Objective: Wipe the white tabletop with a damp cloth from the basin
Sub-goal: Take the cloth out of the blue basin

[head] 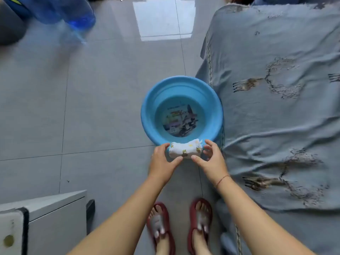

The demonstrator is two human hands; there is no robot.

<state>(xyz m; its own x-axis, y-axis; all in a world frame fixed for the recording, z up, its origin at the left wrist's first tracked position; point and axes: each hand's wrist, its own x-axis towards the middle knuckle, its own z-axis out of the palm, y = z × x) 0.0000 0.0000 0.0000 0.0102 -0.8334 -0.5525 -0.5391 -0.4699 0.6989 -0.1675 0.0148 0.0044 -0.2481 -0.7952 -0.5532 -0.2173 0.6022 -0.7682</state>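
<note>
A blue plastic basin [181, 85] with water in it stands on the grey tiled floor, a printed label showing at its bottom. A folded white cloth [184, 149] with small yellow prints lies draped over the basin's near rim. My left hand [162, 161] touches the cloth's left end with thumb and fingers spread around it. My right hand [209, 159] does the same at the right end. Both hands frame the cloth; neither has it lifted. A corner of a white tabletop [11, 229] shows at the bottom left.
A bed or sofa under a grey-blue patterned cover [276, 107] fills the right side, touching the basin. A large blue water bottle [60, 11] stands at the top left. A grey-white cabinet [55, 212] sits at lower left. My feet in red sandals [180, 225] stand below the basin.
</note>
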